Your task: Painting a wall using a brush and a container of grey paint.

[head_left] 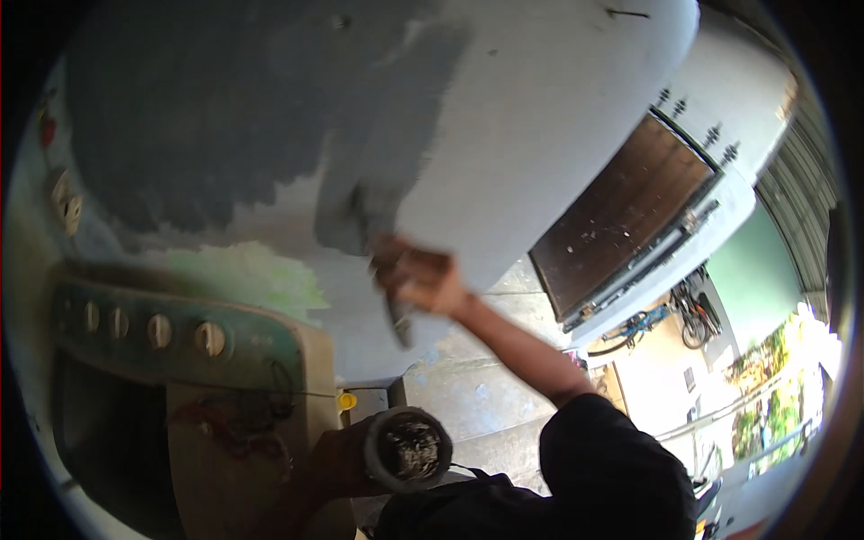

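Observation:
My right hand (421, 274) is closed on a paintbrush (398, 317), both blurred by motion; the bristle end is against the wall (504, 108), within a band of dark grey paint that has uneven edges over a paler coat. A light green patch (261, 279) shows lower on the wall. My left hand (342, 459), in shadow at the bottom centre, is wrapped round a round container (376, 445) with a grey rim and dark, glinting contents, held below and a little left of the brush.
A washing machine (270, 319) with several knobs stands close at lower left, beside a wall socket (67, 202). A small yellow item (346, 400) lies near it. At right are a doorway with a brown panel (625, 211), bicycles (675, 319) and plants outside (765, 387).

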Demonstrator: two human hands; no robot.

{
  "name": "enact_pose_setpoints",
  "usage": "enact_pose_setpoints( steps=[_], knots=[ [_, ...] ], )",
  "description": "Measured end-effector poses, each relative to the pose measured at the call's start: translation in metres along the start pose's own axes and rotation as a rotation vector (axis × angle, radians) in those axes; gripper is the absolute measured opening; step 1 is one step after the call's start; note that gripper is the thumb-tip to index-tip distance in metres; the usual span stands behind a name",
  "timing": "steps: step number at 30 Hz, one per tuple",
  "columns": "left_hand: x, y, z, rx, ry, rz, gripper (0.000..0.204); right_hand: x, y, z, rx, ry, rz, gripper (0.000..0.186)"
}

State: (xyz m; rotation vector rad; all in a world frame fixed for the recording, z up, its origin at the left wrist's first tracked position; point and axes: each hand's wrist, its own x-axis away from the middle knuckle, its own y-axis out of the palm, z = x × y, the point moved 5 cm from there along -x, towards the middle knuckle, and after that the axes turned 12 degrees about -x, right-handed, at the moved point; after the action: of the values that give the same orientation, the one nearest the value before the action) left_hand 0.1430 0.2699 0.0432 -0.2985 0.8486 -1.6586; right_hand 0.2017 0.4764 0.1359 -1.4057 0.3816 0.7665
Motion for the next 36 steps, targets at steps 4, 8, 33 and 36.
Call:
enact_pose_setpoints(
  steps=[4, 8, 33, 36],
  knots=[
    [-0.015, 0.004, 0.005, 0.146, 0.058, -0.076, 0.089, 0.056, 0.027, -0.039, -0.107, 0.130, -0.074, 0.018],
    [-0.016, 0.013, 0.000, 0.309, 0.050, -0.140, 0.087, 0.049, -0.029, -0.021, -0.029, 0.059, 0.066, 0.024],
    [0.021, 0.029, 0.006, 0.026, 0.133, 0.026, 0.082, 0.115, 0.073, -0.029, -0.359, 0.346, 0.066, 0.008],
    [0.011, 0.033, 0.013, 0.081, 0.179, 0.029, 0.088, 0.079, 0.020, -0.003, -0.170, 0.264, 0.259, 0.011]
  ],
)
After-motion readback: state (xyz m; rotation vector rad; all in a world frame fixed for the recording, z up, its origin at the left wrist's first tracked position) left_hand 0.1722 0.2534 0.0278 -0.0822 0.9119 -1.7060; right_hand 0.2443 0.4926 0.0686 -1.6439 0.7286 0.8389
